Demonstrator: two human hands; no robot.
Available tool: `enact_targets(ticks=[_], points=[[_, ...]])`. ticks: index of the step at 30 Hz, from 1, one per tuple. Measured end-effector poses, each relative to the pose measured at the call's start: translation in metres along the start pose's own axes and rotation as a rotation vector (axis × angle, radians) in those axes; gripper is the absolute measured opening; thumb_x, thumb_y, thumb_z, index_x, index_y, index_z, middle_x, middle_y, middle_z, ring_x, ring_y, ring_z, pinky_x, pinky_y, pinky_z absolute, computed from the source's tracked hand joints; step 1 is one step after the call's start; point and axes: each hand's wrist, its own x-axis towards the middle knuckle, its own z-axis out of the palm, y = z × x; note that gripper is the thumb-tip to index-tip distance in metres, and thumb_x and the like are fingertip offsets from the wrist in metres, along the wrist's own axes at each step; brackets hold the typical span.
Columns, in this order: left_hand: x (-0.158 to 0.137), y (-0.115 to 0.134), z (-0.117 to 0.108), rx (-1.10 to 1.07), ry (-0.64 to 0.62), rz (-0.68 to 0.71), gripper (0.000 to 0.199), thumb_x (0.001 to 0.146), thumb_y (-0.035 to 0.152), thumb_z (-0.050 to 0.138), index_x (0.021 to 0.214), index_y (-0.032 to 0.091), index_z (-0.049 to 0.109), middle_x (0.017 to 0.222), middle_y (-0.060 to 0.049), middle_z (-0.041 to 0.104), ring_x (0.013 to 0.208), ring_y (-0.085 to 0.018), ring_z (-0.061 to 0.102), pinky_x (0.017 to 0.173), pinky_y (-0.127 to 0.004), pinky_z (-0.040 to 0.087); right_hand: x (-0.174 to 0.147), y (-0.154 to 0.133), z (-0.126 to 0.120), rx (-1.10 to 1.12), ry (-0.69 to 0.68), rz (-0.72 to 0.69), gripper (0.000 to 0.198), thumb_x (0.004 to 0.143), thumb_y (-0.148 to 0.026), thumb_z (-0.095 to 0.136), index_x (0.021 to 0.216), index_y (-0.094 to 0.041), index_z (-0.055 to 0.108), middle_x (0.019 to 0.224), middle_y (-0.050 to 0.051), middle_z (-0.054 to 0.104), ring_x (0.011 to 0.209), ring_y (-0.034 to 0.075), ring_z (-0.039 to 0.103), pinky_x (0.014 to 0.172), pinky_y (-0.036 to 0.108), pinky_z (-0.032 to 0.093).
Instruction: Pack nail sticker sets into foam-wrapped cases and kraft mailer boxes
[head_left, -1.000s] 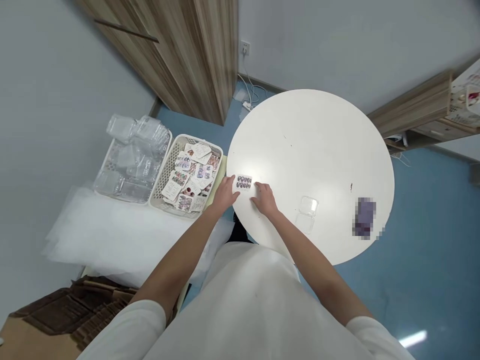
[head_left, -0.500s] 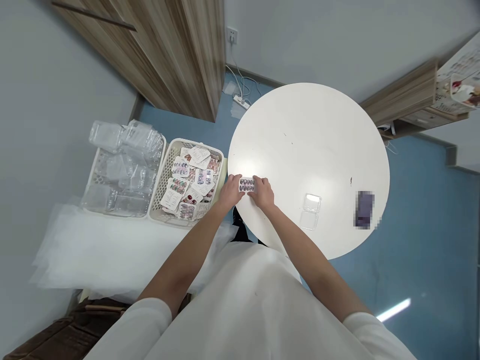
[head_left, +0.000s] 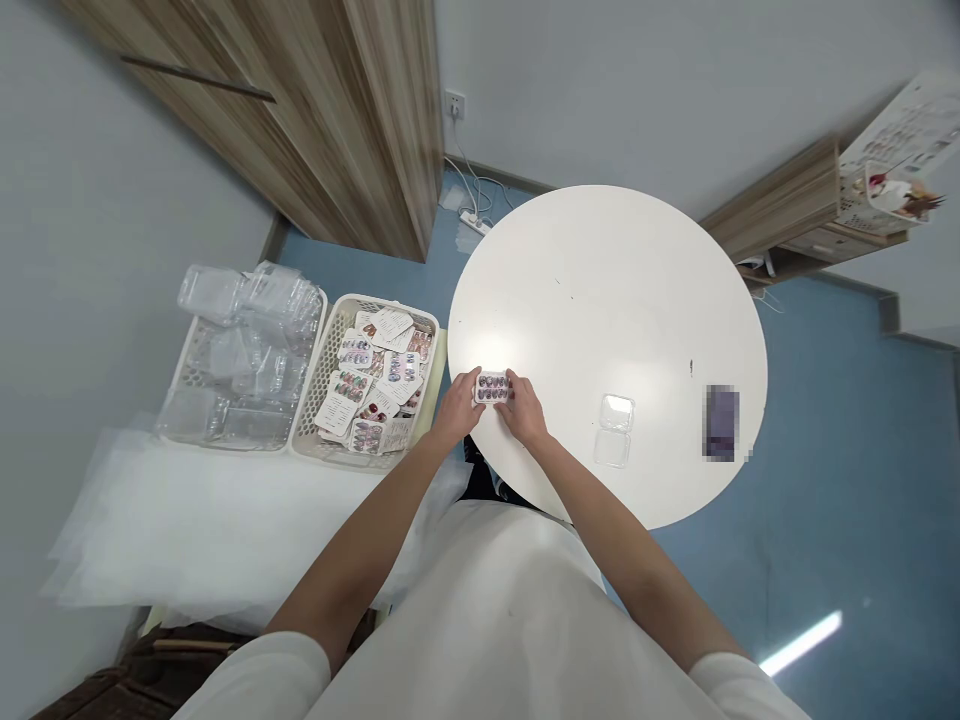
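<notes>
Between my two hands is a small white card of press-on nails [head_left: 493, 387], two rows of dark purplish nails facing up. My left hand [head_left: 459, 408] pinches its left end, and my right hand [head_left: 524, 408] grips the right end. Both hands are at the near left edge of the round white table [head_left: 600, 270]. On the table to the right of my right hand lies a clear plastic case [head_left: 614, 430], its lid folded open. The basket of nail cards [head_left: 300, 425] stands left of my left hand, heaped with cards of various colours.
Another basket [head_left: 174, 395], piled with clear plastic cases [head_left: 259, 350], stands at the far left. White translucent sheets [head_left: 225, 520] lie in front of the baskets. A blurred dark object [head_left: 721, 422] rests near the table's right edge. A power strip [head_left: 474, 222] lies on the floor behind.
The view has shifted slightly, so the table and baskets appear a little lower and further left. Both hands still hold the nail card at the table edge.
</notes>
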Motion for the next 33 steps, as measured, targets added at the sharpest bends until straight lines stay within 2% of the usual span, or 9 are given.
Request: enact_targets(ticks=[6,10,17,21,26,33], points=[[-0.006,0.025,0.009,-0.044,-0.078,0.105,0.063,0.071,0.016,0.056,0.128,0.02,0.028,0.088,-0.003,0.049,0.072,-0.014,0.049,0.067,-0.029,0.044,-0.031,0.025,-0.027,0.105,0.006,0.003,0.066,0.074,-0.018,0.051,0.132,-0.026,0.019,0.103,0.006,0.046,0.081,0.017,0.051,0.07,0.033,0.047],[-0.013,0.047,0.025,-0.05,-0.149,0.195,0.061,0.071,0.018,0.054,0.127,0.02,0.03,0.093,-0.004,0.048,0.073,-0.015,0.049,0.068,-0.03,0.044,-0.058,0.047,-0.045,0.145,0.038,0.015,0.066,0.074,-0.017,0.05,0.132,-0.028,0.02,0.102,0.005,0.046,0.08,0.017,0.051,0.071,0.034,0.048],[-0.037,0.093,0.078,-0.016,-0.27,0.308,0.059,0.069,0.02,0.056,0.124,0.02,0.034,0.1,-0.006,0.049,0.081,-0.018,0.051,0.071,-0.032,0.046,-0.122,0.108,-0.079,0.19,0.02,0.028,0.062,0.074,-0.022,0.052,0.13,-0.029,0.025,0.101,0.004,0.047,0.082,0.016,0.051,0.075,0.037,0.047],[-0.045,0.124,0.111,0.071,-0.273,0.357,0.057,0.067,0.024,0.058,0.121,0.02,0.038,0.105,-0.008,0.048,0.094,-0.022,0.048,0.081,-0.036,0.042,-0.151,0.149,-0.097,0.174,0.032,0.005,0.061,0.073,-0.025,0.054,0.129,-0.027,0.028,0.109,0.006,0.044,0.097,0.019,0.048,0.083,0.039,0.044],[-0.039,0.148,0.137,0.222,-0.276,0.31,0.057,0.064,0.027,0.061,0.118,0.022,0.043,0.11,-0.01,0.045,0.099,-0.026,0.044,0.083,-0.041,0.039,-0.153,0.186,-0.108,0.082,0.046,-0.028,0.061,0.069,-0.03,0.059,0.125,-0.024,0.035,0.118,0.009,0.04,0.112,0.025,0.038,0.09,0.043,0.038],[-0.031,0.155,0.153,0.306,-0.254,0.194,0.059,0.065,0.024,0.061,0.12,0.025,0.04,0.112,-0.009,0.044,0.1,-0.026,0.043,0.083,-0.04,0.037,-0.132,0.201,-0.111,-0.062,-0.012,-0.058,0.062,0.069,-0.032,0.06,0.125,-0.023,0.036,0.118,0.01,0.044,0.109,0.027,0.04,0.088,0.043,0.033]])
